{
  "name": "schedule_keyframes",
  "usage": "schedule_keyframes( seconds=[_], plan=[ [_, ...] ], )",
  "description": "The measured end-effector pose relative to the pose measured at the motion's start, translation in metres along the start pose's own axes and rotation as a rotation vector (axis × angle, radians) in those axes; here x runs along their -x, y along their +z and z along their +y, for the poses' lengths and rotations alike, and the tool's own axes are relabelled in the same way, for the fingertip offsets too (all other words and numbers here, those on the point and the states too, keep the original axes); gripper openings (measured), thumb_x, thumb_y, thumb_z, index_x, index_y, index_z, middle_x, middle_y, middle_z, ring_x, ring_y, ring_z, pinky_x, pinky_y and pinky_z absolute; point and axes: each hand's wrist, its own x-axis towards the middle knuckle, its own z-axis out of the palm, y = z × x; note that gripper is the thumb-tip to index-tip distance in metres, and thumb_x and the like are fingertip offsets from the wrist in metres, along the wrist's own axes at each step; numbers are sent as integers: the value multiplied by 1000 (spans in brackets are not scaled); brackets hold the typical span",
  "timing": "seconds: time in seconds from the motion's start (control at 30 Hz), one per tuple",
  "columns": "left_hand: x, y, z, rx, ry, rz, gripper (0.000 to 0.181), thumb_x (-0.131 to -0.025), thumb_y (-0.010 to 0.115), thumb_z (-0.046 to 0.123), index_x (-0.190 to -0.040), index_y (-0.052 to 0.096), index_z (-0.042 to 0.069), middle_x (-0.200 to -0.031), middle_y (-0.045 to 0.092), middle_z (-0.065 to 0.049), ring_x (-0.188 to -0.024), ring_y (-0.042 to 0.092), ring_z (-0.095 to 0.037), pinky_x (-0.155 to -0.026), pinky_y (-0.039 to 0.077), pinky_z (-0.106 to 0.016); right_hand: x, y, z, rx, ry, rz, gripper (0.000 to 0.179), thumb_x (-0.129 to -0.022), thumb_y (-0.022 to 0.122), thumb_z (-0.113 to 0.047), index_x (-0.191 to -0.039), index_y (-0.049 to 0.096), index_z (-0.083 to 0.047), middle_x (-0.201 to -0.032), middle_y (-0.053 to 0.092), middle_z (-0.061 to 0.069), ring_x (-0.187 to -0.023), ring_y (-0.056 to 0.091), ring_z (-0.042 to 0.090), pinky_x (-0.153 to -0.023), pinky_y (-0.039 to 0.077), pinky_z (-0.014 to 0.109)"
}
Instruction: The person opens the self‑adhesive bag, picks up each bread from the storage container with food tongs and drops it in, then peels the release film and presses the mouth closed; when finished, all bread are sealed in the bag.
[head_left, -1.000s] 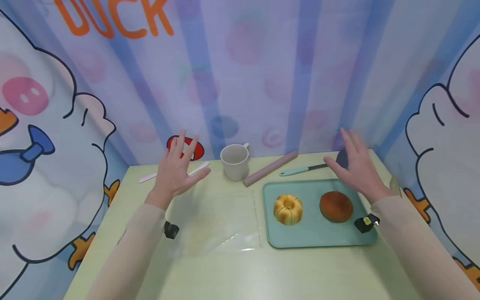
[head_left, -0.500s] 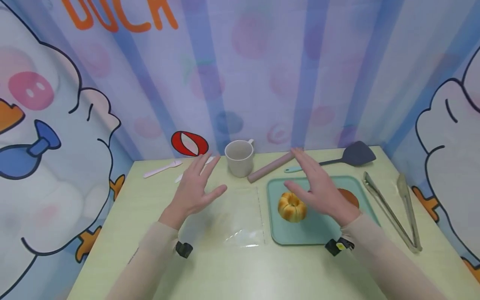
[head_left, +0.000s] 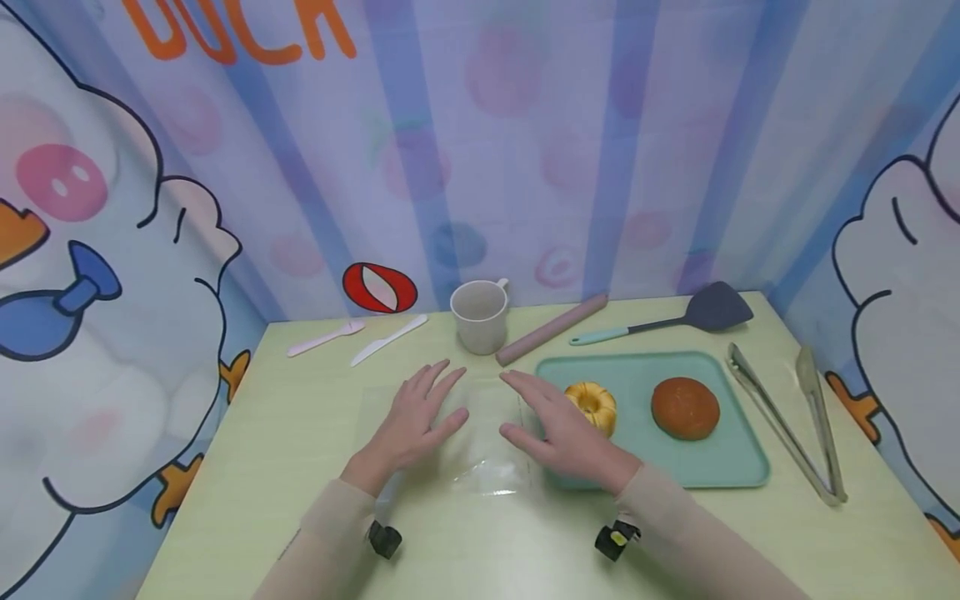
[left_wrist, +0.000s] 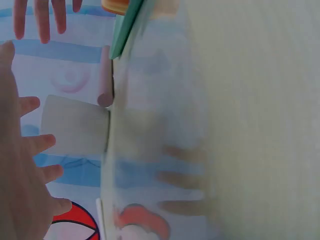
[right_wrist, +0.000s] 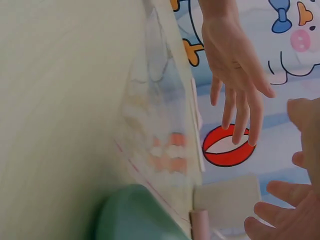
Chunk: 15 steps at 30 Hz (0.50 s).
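Note:
Both hands hover over a clear plastic bag [head_left: 487, 475] that lies flat on the table. My left hand [head_left: 412, 421], fingers spread and relaxed, is above the bag's left part and holds nothing. Facing it, my right hand [head_left: 558, 429] is over the bag's right edge and the left end of a green tray [head_left: 645, 467], also holding nothing. On the tray sit a ring-shaped golden bread [head_left: 596, 404], partly hidden by my right hand, and a round brown bun [head_left: 685, 408]. In the right wrist view the left hand [right_wrist: 235, 65] appears with its fingers extended.
Behind the bag stand a pale mug [head_left: 480, 321] and a mauve rolling pin [head_left: 551, 331]. A pink fork [head_left: 326, 338] and a white knife [head_left: 388, 340] lie at back left. A spatula [head_left: 712, 308] lies behind the tray, and metal tongs [head_left: 787, 433] lie to its right.
Both hands have come toward each other and nearer to me, from wide apart to above the bag. The brown bun, tongs and spatula are now uncovered. Nothing was picked up.

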Motion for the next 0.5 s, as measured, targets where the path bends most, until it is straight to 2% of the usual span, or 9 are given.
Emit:
schedule_keyframes(
  seconds=[0.13,0.27,0.5],
  plan=[
    [5,10,-3,8,-63,-68,60,-108,45,46,-161,42,17,-168,34,-20,-154,27,-52,-115,21,-81,0,15,6,1,56,-55,65,-105,64,-39,-160,42,-12,-163,43,14,-152,39,33,-122,34,56],
    [7,16,-5,4,-119,-146,62,-110,40,52,-163,40,21,-171,29,-17,-158,18,-50,-117,14,-81,-1,26,12,31,72,-91,61,-106,64,-34,-158,44,-8,-161,46,18,-150,42,35,-121,36,55],
    [11,22,-10,-81,-130,-278,66,-109,33,60,-167,32,27,-176,17,-10,-161,5,-47,-120,8,-78,-2,35,20,115,70,-122,51,-107,62,-24,-150,52,1,-152,55,21,-144,50,37,-120,39,53]
  ],
)
